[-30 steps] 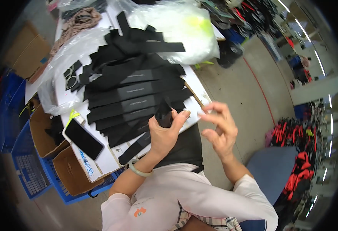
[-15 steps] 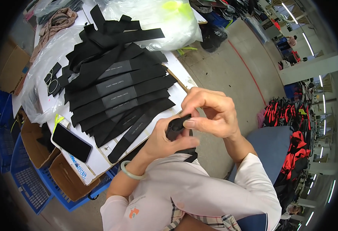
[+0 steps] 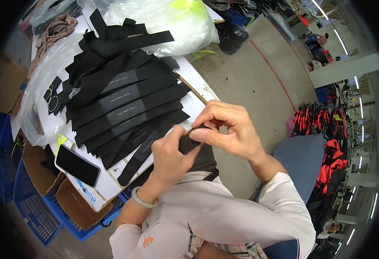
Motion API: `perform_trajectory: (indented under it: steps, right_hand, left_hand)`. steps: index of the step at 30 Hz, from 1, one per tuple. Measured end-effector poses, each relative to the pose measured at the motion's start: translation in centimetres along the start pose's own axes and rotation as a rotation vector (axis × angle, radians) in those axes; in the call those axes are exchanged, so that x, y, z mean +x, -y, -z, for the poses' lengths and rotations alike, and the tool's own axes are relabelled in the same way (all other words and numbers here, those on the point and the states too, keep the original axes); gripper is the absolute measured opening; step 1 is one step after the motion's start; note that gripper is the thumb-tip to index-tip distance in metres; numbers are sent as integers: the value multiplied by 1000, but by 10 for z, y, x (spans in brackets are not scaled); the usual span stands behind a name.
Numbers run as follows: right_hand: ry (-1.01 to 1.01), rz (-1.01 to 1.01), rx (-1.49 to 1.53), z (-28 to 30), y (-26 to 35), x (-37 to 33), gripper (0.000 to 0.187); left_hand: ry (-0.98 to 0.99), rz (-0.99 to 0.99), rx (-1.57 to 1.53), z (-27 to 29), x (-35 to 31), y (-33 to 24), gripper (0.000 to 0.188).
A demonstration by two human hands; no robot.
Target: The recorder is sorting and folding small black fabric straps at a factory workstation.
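Observation:
Both hands meet over my lap, just off the table's right front edge. My left hand (image 3: 171, 151) is wrapped round a piece of black fabric band (image 3: 186, 145). Thumb and fingertips of my right hand (image 3: 230, 133) pinch that band's upper edge. More dark fabric shows below the hands, above my lap; whether it is the same piece I cannot tell. To the left, a fanned stack of black fabric strips (image 3: 127, 100) covers much of the table, several with a grey printed patch in the middle. One strip (image 3: 133, 166) lies apart at the near edge.
A phone (image 3: 77, 165) rests at the white table's (image 3: 102, 195) near left corner. Clear plastic bags (image 3: 38, 105) lie along the far left. Below stand open cardboard boxes (image 3: 75, 203) and a blue crate (image 3: 36, 216). A blue-grey padded surface (image 3: 299, 162) is at my right.
My left hand has turned so its back faces up, covering the rolled opening of the band seen before. The right hand keeps its pinch, slightly further left. The whole view has shifted a little.

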State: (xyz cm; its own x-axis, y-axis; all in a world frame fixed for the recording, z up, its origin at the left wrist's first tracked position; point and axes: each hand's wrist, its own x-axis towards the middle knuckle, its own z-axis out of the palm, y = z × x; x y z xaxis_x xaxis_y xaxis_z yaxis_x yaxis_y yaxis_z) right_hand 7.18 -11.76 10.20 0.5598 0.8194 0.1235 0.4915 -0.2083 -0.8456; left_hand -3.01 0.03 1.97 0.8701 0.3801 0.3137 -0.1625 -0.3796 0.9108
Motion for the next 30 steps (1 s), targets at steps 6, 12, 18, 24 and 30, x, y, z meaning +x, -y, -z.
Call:
perform_trajectory:
  steps: [6, 12, 18, 24, 30]
  right_hand:
    - [-244, -239, 223, -14, -8, -8, 15]
    - [-497, -453, 845, 22, -7, 14, 15]
    - [-267, -173, 587, 26, -28, 3, 46]
    - [-22, -507, 495, 3, -33, -7, 15]
    - [-218, -345, 547, 0, -67, 11, 12]
  left_hand:
    - [-230, -158, 477, -23, 4, 17, 33]
    - [-236, -91, 386, -52, 2, 34, 29]
    - [360, 419, -824, -34, 8, 24, 29]
    - [534, 485, -1055, -23, 9, -1, 31]
    - [519, 670, -1100, -14, -7, 5, 28]
